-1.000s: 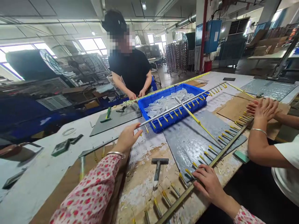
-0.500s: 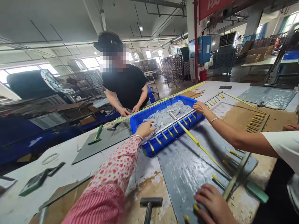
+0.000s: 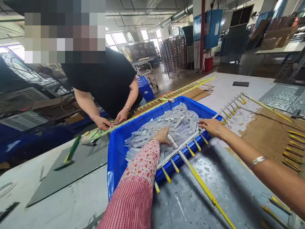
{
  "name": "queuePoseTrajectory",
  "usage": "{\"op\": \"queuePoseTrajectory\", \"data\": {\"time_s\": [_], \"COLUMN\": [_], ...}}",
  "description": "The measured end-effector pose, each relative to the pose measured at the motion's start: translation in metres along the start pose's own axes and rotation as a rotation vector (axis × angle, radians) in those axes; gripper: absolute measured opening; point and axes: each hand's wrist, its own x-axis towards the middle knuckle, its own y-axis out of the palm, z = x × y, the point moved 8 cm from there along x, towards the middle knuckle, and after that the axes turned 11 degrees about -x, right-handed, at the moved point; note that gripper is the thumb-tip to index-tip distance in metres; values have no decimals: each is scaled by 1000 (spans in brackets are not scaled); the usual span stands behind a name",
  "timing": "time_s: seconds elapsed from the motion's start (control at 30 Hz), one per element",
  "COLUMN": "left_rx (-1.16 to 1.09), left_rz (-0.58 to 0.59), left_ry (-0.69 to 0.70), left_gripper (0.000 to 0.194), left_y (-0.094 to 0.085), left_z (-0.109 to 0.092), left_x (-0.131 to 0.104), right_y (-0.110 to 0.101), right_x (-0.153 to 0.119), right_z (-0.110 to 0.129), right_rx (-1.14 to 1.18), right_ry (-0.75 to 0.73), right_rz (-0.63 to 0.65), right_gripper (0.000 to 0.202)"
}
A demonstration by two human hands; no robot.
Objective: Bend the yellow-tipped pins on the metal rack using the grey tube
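Observation:
My left hand (image 3: 162,135), in a strawberry-print sleeve with a pink striped cuff, reaches into a blue plastic tray (image 3: 110,152). It dips into a heap of translucent elongated pieces (image 3: 183,111). Its fingers are mostly hidden, so I cannot tell what they hold. Just right of it is the grey tube end of a yellow-handled rack (image 3: 202,181). The rack's metal bar carries yellow-tipped clips (image 3: 175,166) along the tray's near side. A co-worker's hand (image 3: 212,127) with a bracelet on the wrist is at the bar's right part. My right hand is out of view.
Across the table a person in black (image 3: 105,86) works with both hands at a long yellow-green bar (image 3: 133,118). A green-handled tool (image 3: 72,149) lies on a grey board (image 3: 59,178) at left. More clips (image 3: 294,143) stick out at right, beside brown cardboard (image 3: 259,136).
My view has come closer to the tray. My left hand has gone from the tray's near edge into the heap. The bare hand at the bottom has left the view.

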Motion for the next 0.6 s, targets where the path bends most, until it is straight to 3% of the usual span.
{"op": "queuePoseTrajectory", "data": {"time_s": [0.13,0.27,0.37,0.6], "left_rx": [144,244,170,-42], "left_rz": [90,71,40,6], "left_ry": [-35,15,48,31], "left_gripper": [112,84,64,72], "left_y": [5,1,5,9], "left_z": [-4,-19,-25,-22], "left_x": [10,5,1,-2], "right_y": [14,6,-2,-27], "right_x": [-1,-11,-6,26], "right_z": [-21,-14,-16,-16], "right_rx": [78,156,213,350], "right_ry": [17,7,90,132], "right_rz": [107,114,121,-23], "right_gripper": [34,33,31,55]}}
